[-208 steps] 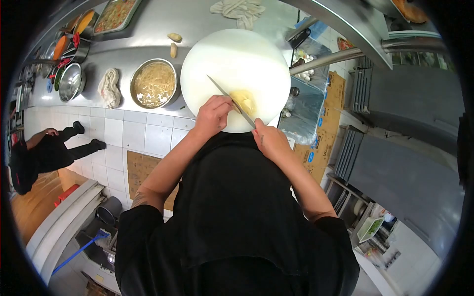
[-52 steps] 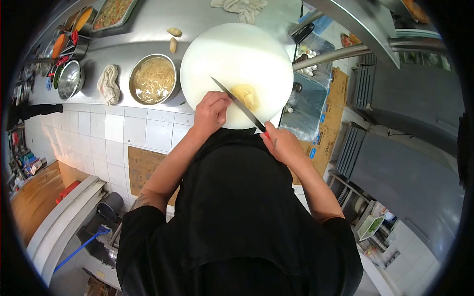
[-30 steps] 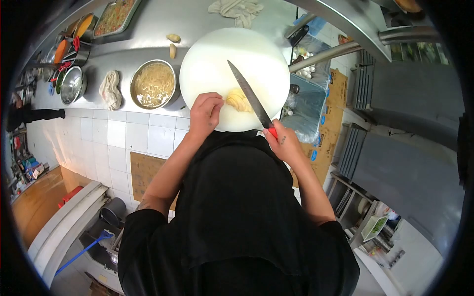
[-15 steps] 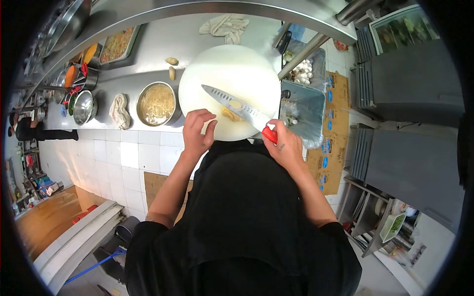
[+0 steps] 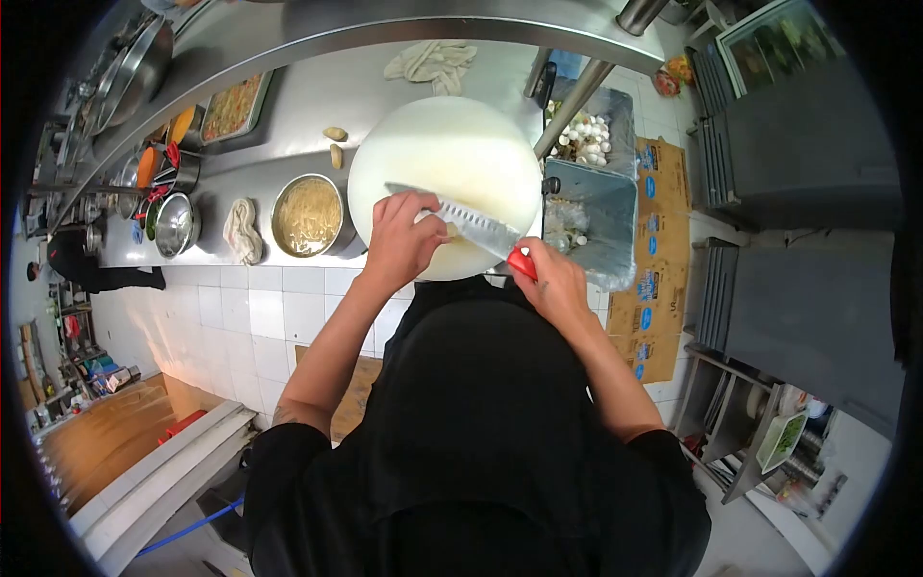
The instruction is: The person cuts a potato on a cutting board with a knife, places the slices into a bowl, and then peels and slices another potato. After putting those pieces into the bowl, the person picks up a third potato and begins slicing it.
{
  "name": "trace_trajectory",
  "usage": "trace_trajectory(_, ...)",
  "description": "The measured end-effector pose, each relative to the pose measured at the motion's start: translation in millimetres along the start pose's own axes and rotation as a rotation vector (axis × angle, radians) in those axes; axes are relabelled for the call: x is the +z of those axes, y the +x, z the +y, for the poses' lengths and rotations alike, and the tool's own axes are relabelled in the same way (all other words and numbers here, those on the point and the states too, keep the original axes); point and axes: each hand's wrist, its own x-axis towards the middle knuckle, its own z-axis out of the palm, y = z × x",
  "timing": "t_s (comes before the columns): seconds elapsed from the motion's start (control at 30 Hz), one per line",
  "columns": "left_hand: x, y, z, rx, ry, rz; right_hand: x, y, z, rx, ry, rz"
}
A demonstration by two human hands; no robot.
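My right hand grips a chef's knife by its red handle. The blade has a row of dimples and slants up to the left over the round white cutting board. Fingers curled, my left hand is at the near side of the blade, closed on a small pale yellow piece that looks like peeled ginger. Most of that piece is hidden by the fingers and knife. Two tan knobbly pieces lie on the steel counter left of the board.
A metal pot of pale shreds in liquid stands left of the board, beside a crumpled cloth. Another cloth lies behind. Lined bins stand at right. A steel shelf crosses above. A person is far left.
My left hand has moved right and up to the blade, and its fingers have closed on the yellow piece. The knife has shifted slightly left and down.
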Motion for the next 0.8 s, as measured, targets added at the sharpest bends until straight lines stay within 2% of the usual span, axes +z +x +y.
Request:
trace_trajectory(0.1, 5, -21, -10, -0.063, -0.167, 0.021, 19, 21, 19, 0.1, -0.065, 0.009)
trace_trajectory(0.17, 8, -42, -11, -0.48, -0.52, -0.048, 31, 41, 32, 0.138, -0.115, 0.044)
trace_trajectory(0.3, 20, -79, -9, -0.585, -0.641, -0.039, 44, 59, 36, 0.185, -0.186, 0.028)
trace_trajectory(0.37, 25, -82, -3, -0.57, -0.648, -0.009, 44, 59, 37, 0.048, -0.253, 0.159)
trace_trajectory(0.4, 26, -79, 2, -0.529, -0.667, 0.022, 41, 58, 32, 0.041, -0.256, 0.147)
trace_trajectory(0.47, 29, -71, 6, -0.452, -0.69, 0.056, 29, 54, 10, -0.103, -0.16, 0.19)
trace_trajectory(0.5, 32, -69, 10, -0.457, -0.693, 0.059, 26, 49, -5, -0.104, -0.161, 0.184)
trace_trajectory(0.57, 38, -65, 17, -0.579, -0.826, 0.057, 28, 40, -35, 0.028, 0.325, -0.133)
trace_trajectory(0.67, 39, -62, 15, -0.535, -0.836, 0.008, 52, 31, -37, 0.119, 0.463, -0.234)
trace_trajectory(0.8, 32, -63, 14, -0.492, -0.856, -0.102, 62, 24, -35, 0.142, 0.464, -0.224)
